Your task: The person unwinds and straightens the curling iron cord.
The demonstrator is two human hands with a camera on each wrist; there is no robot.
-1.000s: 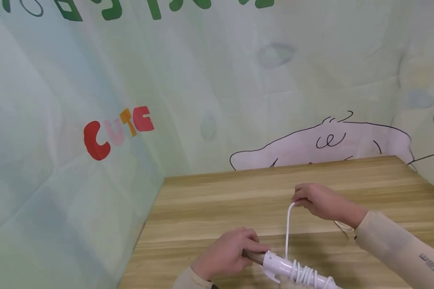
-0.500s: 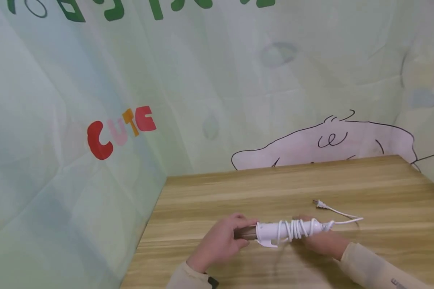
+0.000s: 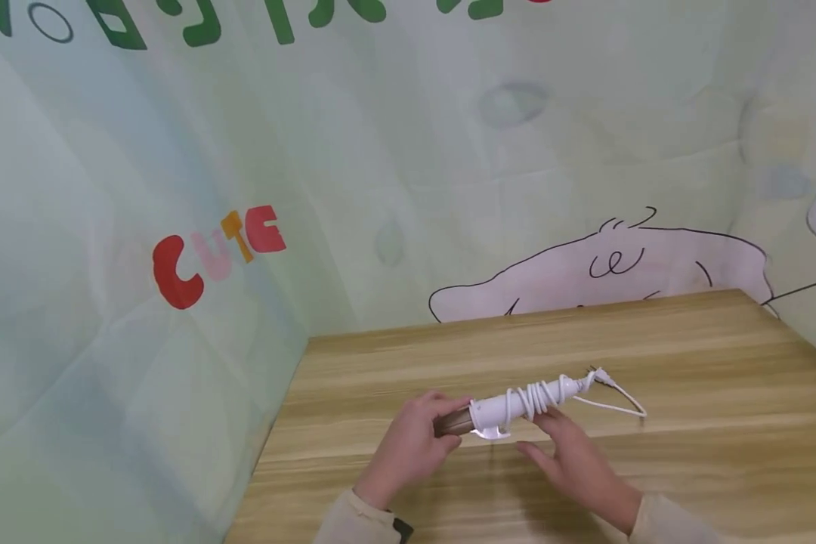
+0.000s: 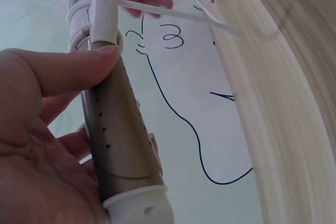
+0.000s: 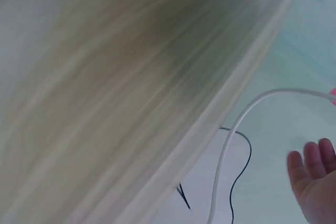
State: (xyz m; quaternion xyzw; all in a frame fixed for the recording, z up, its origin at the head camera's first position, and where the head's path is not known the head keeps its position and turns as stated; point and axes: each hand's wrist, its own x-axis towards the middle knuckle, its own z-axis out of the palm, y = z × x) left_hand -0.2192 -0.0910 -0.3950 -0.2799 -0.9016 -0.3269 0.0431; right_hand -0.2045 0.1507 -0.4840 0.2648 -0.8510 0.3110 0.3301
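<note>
Ample tabletop [image 3: 381, 370] to the far edge [image 3: 530, 316], left fingers [image 3: 449, 406] round a wand [image 3: 495, 412], right fingers [image 3: 553, 426] parted, empty.

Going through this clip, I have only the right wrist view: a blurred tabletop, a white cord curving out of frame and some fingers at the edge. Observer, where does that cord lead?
Observer: In the head view, the cord is wound in several loops round a white handle.
Operator: None of that shows for me. Is it being held?
Observer: Yes, the left hand grips the brown section that adjoins the handle; the left wrist view shows the thumb lying across it.
Operator: And the plug, is it in sight anywhere?
Observer: Yes, the head view shows the plug near the end of the handle away from the brown section.
</note>
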